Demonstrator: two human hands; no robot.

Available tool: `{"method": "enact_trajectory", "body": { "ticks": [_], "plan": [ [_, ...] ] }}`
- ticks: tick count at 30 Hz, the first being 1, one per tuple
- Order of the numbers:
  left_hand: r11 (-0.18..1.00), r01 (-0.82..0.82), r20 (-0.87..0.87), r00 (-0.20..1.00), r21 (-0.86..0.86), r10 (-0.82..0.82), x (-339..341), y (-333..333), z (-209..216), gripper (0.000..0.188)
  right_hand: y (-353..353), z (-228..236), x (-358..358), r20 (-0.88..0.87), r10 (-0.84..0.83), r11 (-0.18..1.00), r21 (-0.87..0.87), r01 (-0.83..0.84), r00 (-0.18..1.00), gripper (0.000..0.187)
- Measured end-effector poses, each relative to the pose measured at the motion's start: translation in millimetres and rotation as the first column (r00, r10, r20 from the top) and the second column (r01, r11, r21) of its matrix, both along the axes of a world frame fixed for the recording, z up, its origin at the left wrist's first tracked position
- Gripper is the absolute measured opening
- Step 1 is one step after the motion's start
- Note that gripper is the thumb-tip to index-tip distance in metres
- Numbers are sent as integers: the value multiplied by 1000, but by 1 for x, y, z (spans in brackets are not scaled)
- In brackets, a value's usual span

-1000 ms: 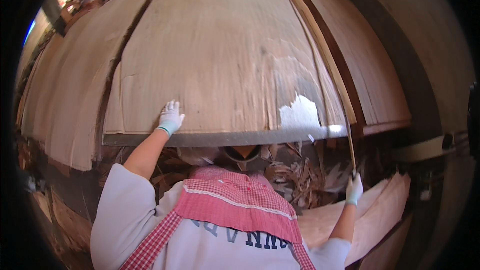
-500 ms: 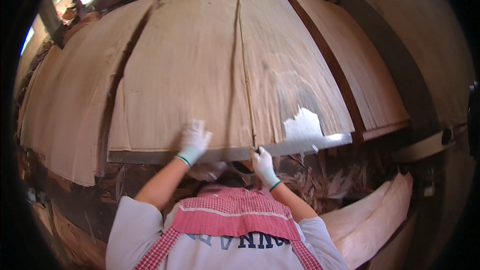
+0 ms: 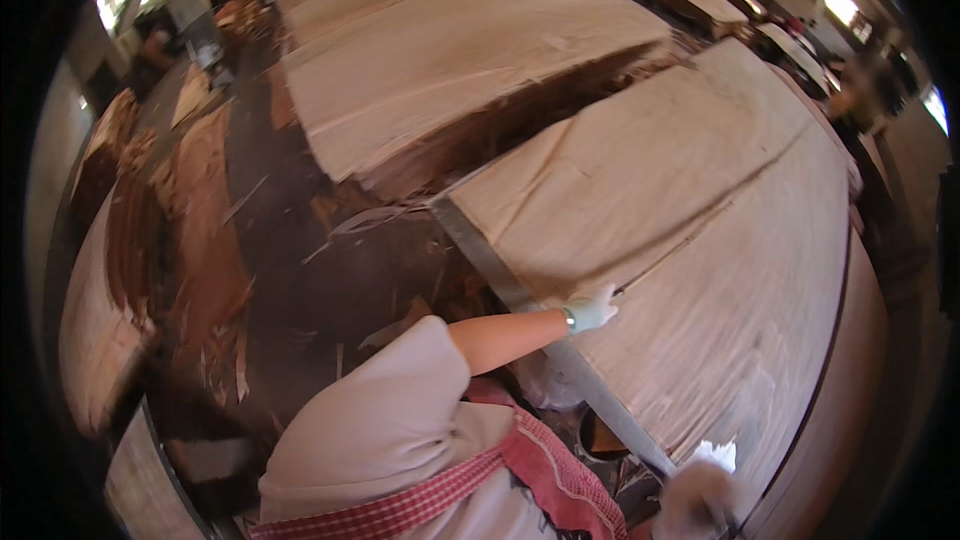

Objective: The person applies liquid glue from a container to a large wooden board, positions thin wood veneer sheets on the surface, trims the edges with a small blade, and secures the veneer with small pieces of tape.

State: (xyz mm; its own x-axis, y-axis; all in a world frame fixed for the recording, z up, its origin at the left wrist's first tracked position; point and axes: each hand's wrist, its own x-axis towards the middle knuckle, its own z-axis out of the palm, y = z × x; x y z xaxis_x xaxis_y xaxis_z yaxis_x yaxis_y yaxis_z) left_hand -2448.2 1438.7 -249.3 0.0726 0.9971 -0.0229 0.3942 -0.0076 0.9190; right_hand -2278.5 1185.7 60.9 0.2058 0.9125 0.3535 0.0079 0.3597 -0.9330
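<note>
A large pale wood veneer sheet (image 3: 700, 230) lies on the table, with a long split running across it. My left hand (image 3: 593, 308), in a white glove, lies on the sheet at the near end of the split, fingers stretched out. My right hand (image 3: 692, 500), also gloved, is smeared by motion beyond the table's metal edge at the lower right. A dark thin shape shows by it, too blurred to name. Close to that hand, a bright patch of bare metal (image 3: 715, 455) shows through the torn corner of the sheet.
A thick stack of veneer sheets (image 3: 450, 60) stands across a gap at the far left. Torn brown veneer scraps (image 3: 205, 240) litter the dark floor. More stacks (image 3: 690, 0) stand farther back. A blurred person (image 3: 865, 90) is at the far right.
My view has swung left, so the table appears turned. My left hand has moved right to the split. My right hand has left the split's near end toward the torn corner.
</note>
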Motion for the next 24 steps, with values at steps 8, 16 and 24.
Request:
{"method": "enact_trajectory", "body": {
  "ticks": [8,16,24],
  "plan": [
    [975,204,-226,958,93,-179,-16,-76,103,29,31,79,-39,58,383,843,387,-374,922,10],
    [895,225,259,905,384,-338,-51,-81,233,25,36,114,-57,125,479,746,465,-477,869,11],
    [532,440,453,280,723,-847,-65,-138,452,45,-37,57,-6,91,-285,935,245,255,954,18]
  ]
}}
